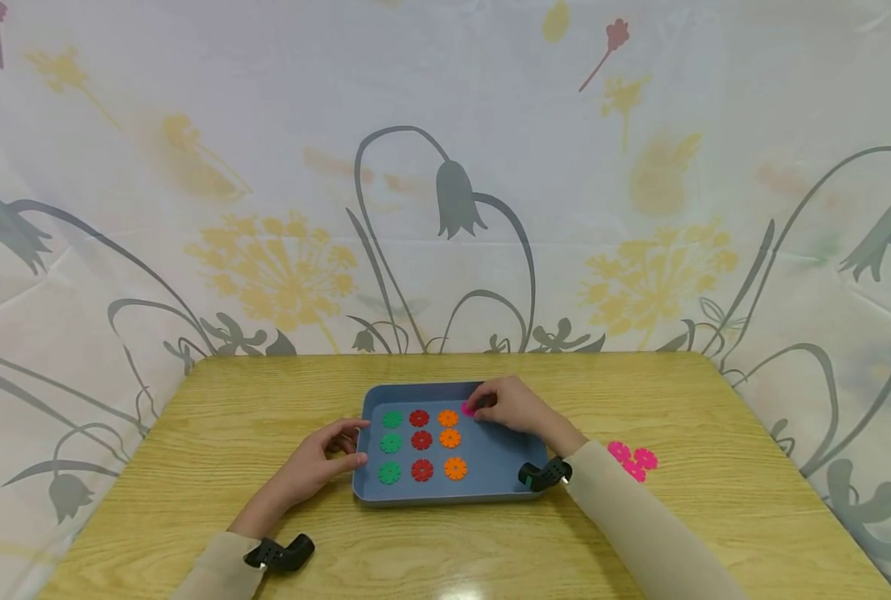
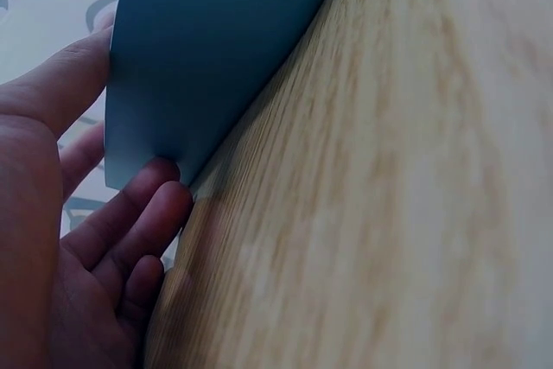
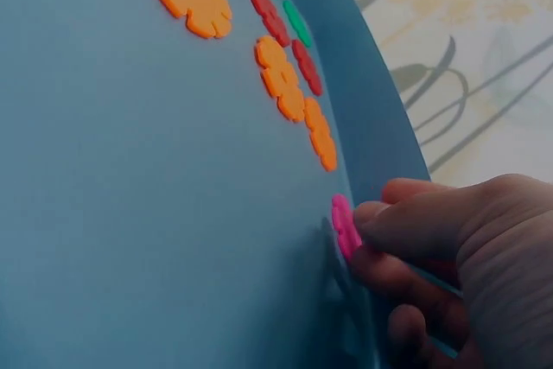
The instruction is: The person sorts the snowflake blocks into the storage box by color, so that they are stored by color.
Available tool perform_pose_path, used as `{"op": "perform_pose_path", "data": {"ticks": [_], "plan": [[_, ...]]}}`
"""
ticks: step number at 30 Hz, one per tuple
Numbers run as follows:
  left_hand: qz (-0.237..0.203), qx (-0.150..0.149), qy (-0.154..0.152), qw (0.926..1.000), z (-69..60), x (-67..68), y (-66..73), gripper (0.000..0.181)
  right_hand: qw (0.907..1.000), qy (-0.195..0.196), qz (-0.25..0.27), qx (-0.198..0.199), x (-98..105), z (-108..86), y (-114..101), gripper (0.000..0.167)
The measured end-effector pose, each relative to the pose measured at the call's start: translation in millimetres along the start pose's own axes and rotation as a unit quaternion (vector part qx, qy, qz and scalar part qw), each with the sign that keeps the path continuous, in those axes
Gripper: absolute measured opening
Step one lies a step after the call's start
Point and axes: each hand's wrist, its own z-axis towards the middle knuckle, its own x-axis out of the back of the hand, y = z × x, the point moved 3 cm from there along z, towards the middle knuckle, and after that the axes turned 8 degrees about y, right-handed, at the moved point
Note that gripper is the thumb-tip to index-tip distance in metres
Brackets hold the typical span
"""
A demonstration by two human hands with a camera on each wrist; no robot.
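Note:
A blue-grey tray lies on the table with rows of flower-shaped discs: green, red and orange. At the tray's left end my left hand holds its side. In the left wrist view some fingertips touch the outer wall, while another digit reaches the rim. My right hand is over the far side of the tray, pinching a pink flower-shaped disc between thumb and fingers. That disc stands tilted near the far wall, beside the orange column; its lower edge's contact with the tray is unclear.
Several pink flower discs lie on the wooden table, right of the tray and close to my right sleeve. A patterned cloth backdrop rises behind the table's far edge.

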Motion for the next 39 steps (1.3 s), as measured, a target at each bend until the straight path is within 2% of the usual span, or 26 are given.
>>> {"op": "perform_pose_path", "data": {"ticks": [7,15,21,27,33,39], "plan": [[0.000,0.001,-0.001,1.0000,0.2,-0.4,-0.1,0.050,0.9997,0.020,0.005,0.015,15.9,1.3,3.7,0.016],[-0.003,0.007,-0.002,1.0000,-0.8,0.7,-0.2,0.050,0.9978,0.058,0.025,-0.022,55.4,-16.3,18.6,0.016],[-0.008,0.017,-0.003,0.9998,-0.6,0.5,-0.9,0.051,0.9947,0.090,0.013,-0.048,87.1,-45.9,43.4,0.018],[-0.007,0.023,-0.004,0.9997,-0.3,0.7,1.1,0.051,0.9906,0.110,-0.023,-0.078,112.3,-84.0,74.6,0.019],[-0.008,0.016,-0.004,0.9998,-1.0,0.5,0.2,0.051,0.9828,0.133,-0.065,-0.111,128.7,-120.4,98.7,0.017],[-0.006,0.013,-0.002,0.9999,-1.1,0.1,-0.2,0.051,0.9757,0.138,-0.073,-0.154,135.5,-149.1,116.1,0.020]]}}
